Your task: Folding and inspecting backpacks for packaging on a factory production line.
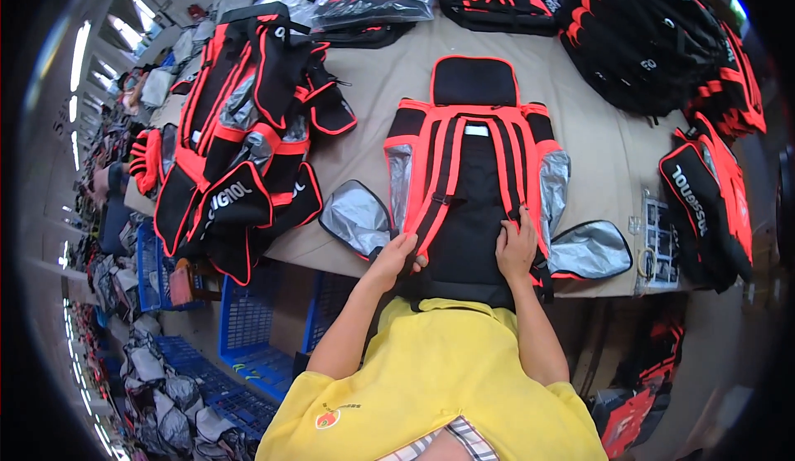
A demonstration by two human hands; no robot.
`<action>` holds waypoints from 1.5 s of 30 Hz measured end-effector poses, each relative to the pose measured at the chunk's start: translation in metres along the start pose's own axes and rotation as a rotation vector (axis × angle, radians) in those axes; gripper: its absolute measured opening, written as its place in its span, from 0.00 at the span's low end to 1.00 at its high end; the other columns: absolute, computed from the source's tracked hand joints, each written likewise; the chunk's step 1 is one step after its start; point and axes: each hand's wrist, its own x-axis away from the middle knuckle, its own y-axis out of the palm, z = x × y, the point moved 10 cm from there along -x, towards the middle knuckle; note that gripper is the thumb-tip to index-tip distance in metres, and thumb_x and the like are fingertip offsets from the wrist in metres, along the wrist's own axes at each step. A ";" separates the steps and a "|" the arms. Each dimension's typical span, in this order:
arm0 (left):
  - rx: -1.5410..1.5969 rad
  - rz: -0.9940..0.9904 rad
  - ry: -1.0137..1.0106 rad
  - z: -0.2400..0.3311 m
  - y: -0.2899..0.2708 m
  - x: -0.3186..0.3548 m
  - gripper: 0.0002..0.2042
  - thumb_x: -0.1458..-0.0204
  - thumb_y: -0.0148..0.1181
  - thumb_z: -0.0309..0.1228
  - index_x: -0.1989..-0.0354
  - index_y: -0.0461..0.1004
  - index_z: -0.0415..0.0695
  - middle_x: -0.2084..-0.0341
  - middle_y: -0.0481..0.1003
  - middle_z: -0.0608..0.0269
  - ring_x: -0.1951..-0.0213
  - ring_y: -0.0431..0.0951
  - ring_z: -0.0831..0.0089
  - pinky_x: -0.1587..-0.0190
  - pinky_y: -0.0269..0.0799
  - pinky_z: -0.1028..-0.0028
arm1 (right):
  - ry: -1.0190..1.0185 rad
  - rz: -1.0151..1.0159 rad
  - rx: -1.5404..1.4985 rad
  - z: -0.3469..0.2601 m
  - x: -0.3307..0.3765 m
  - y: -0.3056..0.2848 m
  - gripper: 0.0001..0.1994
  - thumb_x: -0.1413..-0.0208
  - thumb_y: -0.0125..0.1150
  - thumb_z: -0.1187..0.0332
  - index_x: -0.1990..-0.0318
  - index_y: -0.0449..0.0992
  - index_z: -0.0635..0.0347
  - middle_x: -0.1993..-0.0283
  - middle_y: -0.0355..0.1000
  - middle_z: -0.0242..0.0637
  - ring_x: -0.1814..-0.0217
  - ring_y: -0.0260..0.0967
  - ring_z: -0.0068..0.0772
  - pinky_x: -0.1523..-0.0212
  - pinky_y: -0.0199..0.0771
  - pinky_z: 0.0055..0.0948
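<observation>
A black backpack (474,204) with bright orange-red trim lies on the table in front of me, its shoulder straps facing up. Its top flap (474,82) is spread out toward the far side. Two silver-lined side flaps (358,212) fold outward near its lower end. My left hand (394,260) is closed around the lower part of the left shoulder strap (439,192). On the other side, the fingers of my right hand (517,246) pinch the right shoulder strap (507,167) near its lower end. Small parts under the fingers are hidden.
A heap of similar backpacks (277,146) covers the table's left side. More black-and-orange bags (638,55) are stacked at the far right, with others (704,204) at the right edge. A plastic-wrapped bag (373,1) lies at the back. Blue crates (248,316) stand below the table.
</observation>
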 end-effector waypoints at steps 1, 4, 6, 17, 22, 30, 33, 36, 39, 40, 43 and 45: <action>0.007 -0.017 -0.013 -0.005 -0.002 -0.003 0.14 0.25 0.51 0.43 0.53 0.74 0.45 0.72 0.79 0.64 0.73 0.78 0.77 0.67 0.74 0.76 | -0.015 0.000 -0.004 -0.003 -0.001 0.002 0.10 0.40 0.65 0.70 0.52 0.83 0.58 0.27 0.65 0.52 0.26 0.64 0.57 0.30 0.66 0.53; 0.045 -0.065 -0.020 -0.012 -0.013 -0.011 0.15 0.26 0.53 0.43 0.47 0.75 0.42 0.68 0.83 0.59 0.69 0.82 0.73 0.61 0.79 0.74 | -0.023 -0.047 0.017 -0.005 -0.004 0.007 0.10 0.40 0.65 0.70 0.52 0.83 0.58 0.27 0.66 0.53 0.26 0.64 0.58 0.30 0.67 0.52; 0.101 -0.177 0.019 -0.007 -0.015 -0.018 0.15 0.26 0.54 0.42 0.47 0.75 0.42 0.65 0.83 0.59 0.66 0.83 0.72 0.59 0.80 0.73 | -0.041 -0.021 -0.015 -0.007 -0.006 0.006 0.09 0.39 0.65 0.71 0.52 0.82 0.58 0.27 0.65 0.54 0.26 0.64 0.59 0.30 0.67 0.51; 0.387 -0.242 -0.070 0.022 -0.052 -0.014 0.16 0.28 0.55 0.48 0.50 0.75 0.48 0.73 0.79 0.64 0.78 0.75 0.77 0.75 0.70 0.76 | 0.085 -0.370 -0.250 -0.116 0.015 0.005 0.13 0.35 0.65 0.69 0.46 0.80 0.63 0.33 0.70 0.56 0.27 0.65 0.60 0.29 0.68 0.48; 0.301 -0.318 -0.024 0.038 -0.056 -0.009 0.20 0.26 0.51 0.50 0.46 0.74 0.44 0.67 0.82 0.60 0.70 0.81 0.73 0.65 0.78 0.73 | 0.112 -0.480 -0.316 -0.138 0.032 0.007 0.12 0.36 0.66 0.71 0.48 0.81 0.62 0.38 0.75 0.51 0.30 0.69 0.57 0.31 0.71 0.46; 0.357 -0.513 -0.091 0.010 -0.031 -0.004 0.25 0.23 0.42 0.47 0.42 0.75 0.37 0.53 0.84 0.50 0.52 0.85 0.61 0.46 0.79 0.65 | 0.146 -0.473 -0.251 -0.145 0.036 0.004 0.11 0.35 0.66 0.71 0.47 0.80 0.62 0.39 0.77 0.52 0.32 0.72 0.56 0.33 0.73 0.45; 0.338 -0.505 -0.148 0.009 -0.028 -0.006 0.24 0.22 0.41 0.46 0.42 0.75 0.37 0.51 0.84 0.49 0.50 0.85 0.60 0.45 0.78 0.64 | 0.148 -0.492 -0.206 -0.149 0.035 0.007 0.11 0.37 0.67 0.71 0.49 0.82 0.62 0.41 0.76 0.51 0.33 0.72 0.56 0.34 0.74 0.45; 0.320 -0.512 -0.191 0.009 -0.026 -0.007 0.23 0.22 0.41 0.45 0.41 0.75 0.37 0.50 0.83 0.49 0.49 0.85 0.60 0.44 0.78 0.64 | 0.153 -0.519 -0.156 -0.152 0.038 0.012 0.12 0.38 0.68 0.70 0.49 0.83 0.62 0.40 0.75 0.49 0.33 0.71 0.54 0.35 0.74 0.44; 0.318 -0.518 -0.211 0.009 -0.027 -0.008 0.23 0.22 0.41 0.45 0.41 0.75 0.37 0.50 0.83 0.48 0.49 0.85 0.59 0.44 0.78 0.64 | 0.084 -0.455 -0.103 -0.167 0.030 0.005 0.12 0.37 0.68 0.70 0.48 0.82 0.61 0.43 0.77 0.50 0.38 0.76 0.50 0.39 0.78 0.41; 0.316 -0.512 -0.229 0.008 -0.028 -0.008 0.23 0.22 0.41 0.45 0.42 0.76 0.37 0.50 0.84 0.49 0.49 0.85 0.60 0.43 0.78 0.64 | 0.088 -0.454 -0.099 -0.170 0.026 0.003 0.12 0.37 0.68 0.70 0.48 0.82 0.61 0.43 0.77 0.50 0.38 0.76 0.50 0.39 0.78 0.41; 0.278 -0.555 -0.244 0.012 -0.026 -0.006 0.23 0.23 0.43 0.45 0.42 0.77 0.36 0.54 0.85 0.52 0.51 0.85 0.62 0.44 0.78 0.66 | 0.618 -0.458 -0.597 -0.149 0.035 0.021 0.14 0.31 0.67 0.61 0.49 0.83 0.64 0.56 0.81 0.44 0.54 0.83 0.35 0.58 0.81 0.28; -0.051 -0.524 -0.087 0.035 -0.023 -0.001 0.23 0.23 0.45 0.45 0.44 0.77 0.35 0.57 0.86 0.53 0.53 0.86 0.64 0.47 0.78 0.66 | 0.848 -0.553 -0.771 -0.152 0.031 0.044 0.14 0.31 0.67 0.60 0.53 0.83 0.64 0.59 0.81 0.40 0.58 0.81 0.30 0.61 0.78 0.26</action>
